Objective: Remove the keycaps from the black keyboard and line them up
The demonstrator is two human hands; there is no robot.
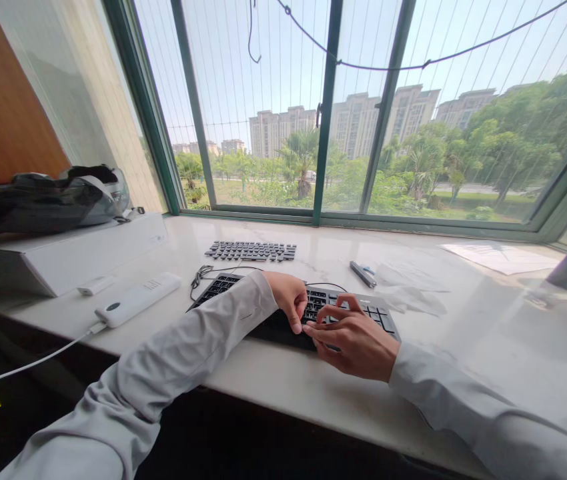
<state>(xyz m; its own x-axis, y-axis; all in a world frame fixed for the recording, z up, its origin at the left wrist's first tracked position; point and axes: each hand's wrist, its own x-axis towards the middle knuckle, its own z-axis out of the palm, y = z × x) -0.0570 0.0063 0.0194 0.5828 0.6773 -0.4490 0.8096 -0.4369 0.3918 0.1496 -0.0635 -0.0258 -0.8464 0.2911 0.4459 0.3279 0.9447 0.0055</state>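
Note:
A black wired keyboard (382, 319) lies at the front of the white counter, partly covered by my hands and left sleeve. Over its middle, my left hand (287, 299) is closed, fingers curled under and thumb pointing down. My right hand (356, 339) comes in from the right above the keys, its thumb and index finger drawn together beside the left thumb and its other fingers bent and raised. Whatever is pinched at the fingertips is too small or hidden to name. Behind the keyboard, loose dark keycaps (251, 251) are laid out in rows.
The keyboard's cable (202, 272) is bunched at its back left. A dark pen-like tool (363, 274) and crumpled clear plastic (408, 287) lie behind right. At left are a white power bank (138, 299) with a cable and a white box (63, 257). Papers (501, 257) lie near the window.

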